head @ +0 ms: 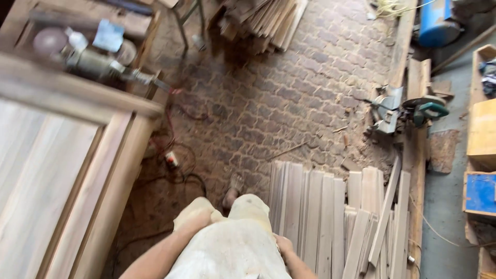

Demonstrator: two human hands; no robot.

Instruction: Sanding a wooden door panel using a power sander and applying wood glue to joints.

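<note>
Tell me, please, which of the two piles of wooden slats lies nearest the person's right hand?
The floor pile of slats beside the right hand; the other pile lies far off at the top of the view.

Soft even daylight, no glare or hard shadows; motion blur smears top left, right side sharper, wide-angle bend at edges.

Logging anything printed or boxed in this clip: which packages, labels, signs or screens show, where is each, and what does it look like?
No signs or screens show, and no label is clear enough to tell.
Pale blue packet or cloth: upper left, on the wooden bench; crumpled, roughly square; too blurred to tell which.
Blue box: right edge, on the floor; square, wood-edged.
Tan wooden box: right edge, above the blue one; plain.
</note>
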